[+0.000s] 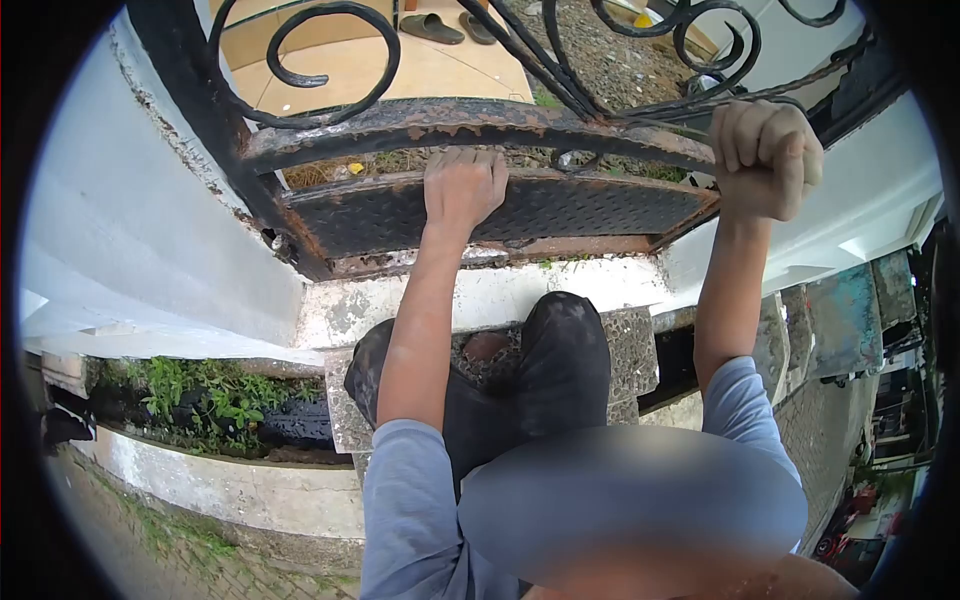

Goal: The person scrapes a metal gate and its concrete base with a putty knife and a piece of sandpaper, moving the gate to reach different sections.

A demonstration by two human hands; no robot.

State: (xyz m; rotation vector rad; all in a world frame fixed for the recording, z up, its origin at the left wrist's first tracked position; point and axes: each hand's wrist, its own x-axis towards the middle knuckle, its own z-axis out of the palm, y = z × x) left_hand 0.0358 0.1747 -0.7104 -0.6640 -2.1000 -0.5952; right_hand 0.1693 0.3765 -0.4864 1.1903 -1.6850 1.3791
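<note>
A black, rusted wrought-iron gate [330, 135] with scrollwork fills the top of the view. My left hand [462, 185] grips the upper edge of its lower checker-plate panel [580, 205], fingers curled over the rim. My right hand [765, 155] is closed around the curved rusty cross bar [560, 125] at the right side. Both arms in blue-grey short sleeves reach up to the gate. My knees in dark trousers [560, 350] are bent below, over a rough stone step [635, 345].
White walls [130, 230] flank the gate on both sides. A planted drain strip with green weeds [210, 395] runs at lower left beside brick paving. Behind the gate lie tiled floor, sandals [430, 27] and gravel. Parked vehicles [845, 320] show at the right.
</note>
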